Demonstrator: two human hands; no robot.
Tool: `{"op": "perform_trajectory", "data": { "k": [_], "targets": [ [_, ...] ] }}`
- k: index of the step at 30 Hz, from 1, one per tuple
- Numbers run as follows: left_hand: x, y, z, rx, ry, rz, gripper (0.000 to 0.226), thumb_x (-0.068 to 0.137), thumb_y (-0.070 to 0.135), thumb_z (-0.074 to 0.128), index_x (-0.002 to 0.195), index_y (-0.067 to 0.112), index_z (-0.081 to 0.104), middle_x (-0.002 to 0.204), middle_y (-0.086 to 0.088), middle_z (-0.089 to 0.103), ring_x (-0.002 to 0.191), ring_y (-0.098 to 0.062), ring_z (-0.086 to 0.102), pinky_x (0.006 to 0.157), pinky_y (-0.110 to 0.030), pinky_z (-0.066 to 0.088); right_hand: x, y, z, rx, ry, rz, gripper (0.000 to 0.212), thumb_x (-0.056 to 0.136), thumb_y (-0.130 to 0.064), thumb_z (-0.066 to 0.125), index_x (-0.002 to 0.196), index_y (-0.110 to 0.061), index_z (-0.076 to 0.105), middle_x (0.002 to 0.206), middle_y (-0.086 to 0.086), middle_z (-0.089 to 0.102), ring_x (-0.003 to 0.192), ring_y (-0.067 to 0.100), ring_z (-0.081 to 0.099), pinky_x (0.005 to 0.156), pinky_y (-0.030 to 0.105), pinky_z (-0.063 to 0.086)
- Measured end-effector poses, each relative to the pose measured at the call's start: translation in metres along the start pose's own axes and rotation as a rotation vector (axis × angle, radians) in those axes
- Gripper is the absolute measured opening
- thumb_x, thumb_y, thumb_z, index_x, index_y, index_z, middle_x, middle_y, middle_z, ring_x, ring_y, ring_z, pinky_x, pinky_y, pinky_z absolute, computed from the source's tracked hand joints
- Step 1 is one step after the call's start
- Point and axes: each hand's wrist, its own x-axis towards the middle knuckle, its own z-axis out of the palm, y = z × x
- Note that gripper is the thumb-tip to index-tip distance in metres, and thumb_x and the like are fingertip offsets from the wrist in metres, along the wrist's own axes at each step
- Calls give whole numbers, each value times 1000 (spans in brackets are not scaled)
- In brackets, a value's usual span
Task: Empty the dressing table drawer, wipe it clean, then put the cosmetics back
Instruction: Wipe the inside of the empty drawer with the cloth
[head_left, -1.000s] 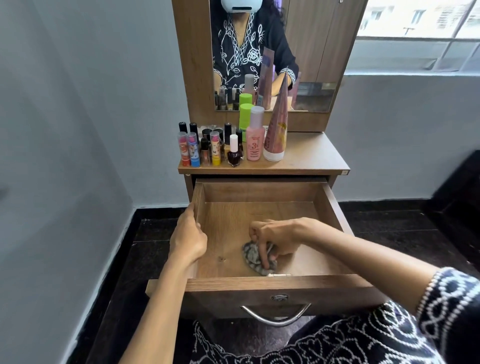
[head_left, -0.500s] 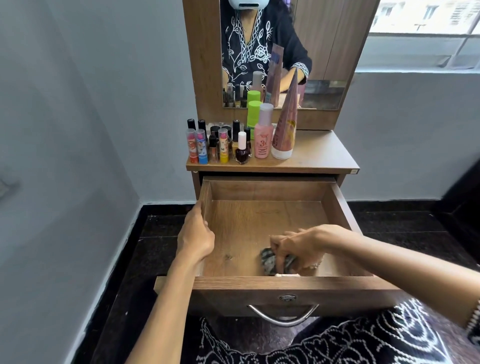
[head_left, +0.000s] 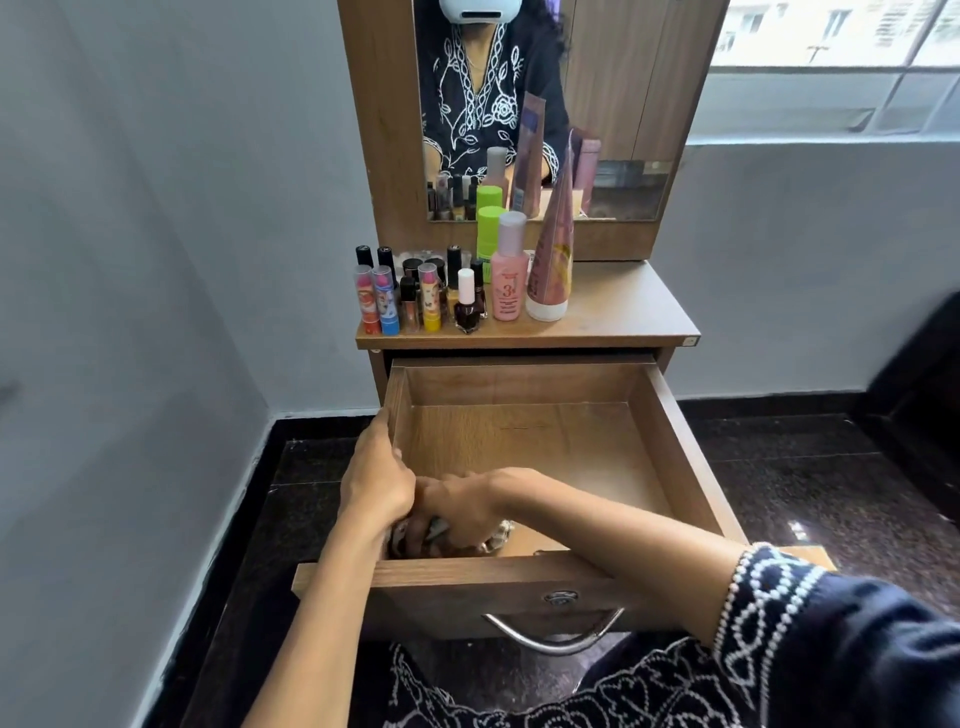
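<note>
The wooden drawer (head_left: 670, 447) is pulled out and holds only a crumpled grey cloth (head_left: 439, 530) in its near left corner. My right hand (head_left: 462, 512) presses down on the cloth with fingers closed around it. My left hand (head_left: 376, 478) grips the drawer's left wall, touching the right hand. On the dressing table top (head_left: 623, 312) stand the cosmetics: several lip balms (head_left: 387, 306), a dark nail polish (head_left: 467, 304), a pink bottle (head_left: 509, 267), a green bottle (head_left: 489, 228) and a tall pink tube (head_left: 553, 249).
A mirror (head_left: 613, 104) rises behind the cosmetics. A grey wall runs close on the left, a window sits at the upper right. The floor (head_left: 810, 483) is dark stone. A metal handle (head_left: 553, 636) hangs on the drawer front.
My right hand has slid the cloth leftward along the drawer's front edge into the near left corner, up against my left hand. The left hand has stayed on the drawer wall.
</note>
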Motion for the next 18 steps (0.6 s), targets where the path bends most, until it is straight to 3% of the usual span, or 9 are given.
{"op": "perform_trajectory", "data": {
  "k": [6,13,18],
  "targets": [
    [-2,-1,-1,-4,-14,18,55,97,7,35,147,19,17,152,-5,25,136,-25,32,107,-35,31,-42,28,5,84,-102,10,44,90,-2,52,126,-28,60,121,3,40,110,29,50,85,25,45],
    [-1,-1,0,-12,-16,14,56,97,6,36,147,20,17,152,-4,26,136,-25,32,107,-37,32,-93,79,19,41,-140,181,46,87,-3,57,116,-37,64,105,-9,33,104,17,43,95,33,45],
    [-2,0,-1,-14,-9,16,56,97,7,36,148,19,15,152,-4,25,136,-24,32,106,-34,32,-93,77,7,-16,-148,94,37,87,-2,59,110,-28,69,106,-9,37,107,18,47,93,34,48]
  ]
}}
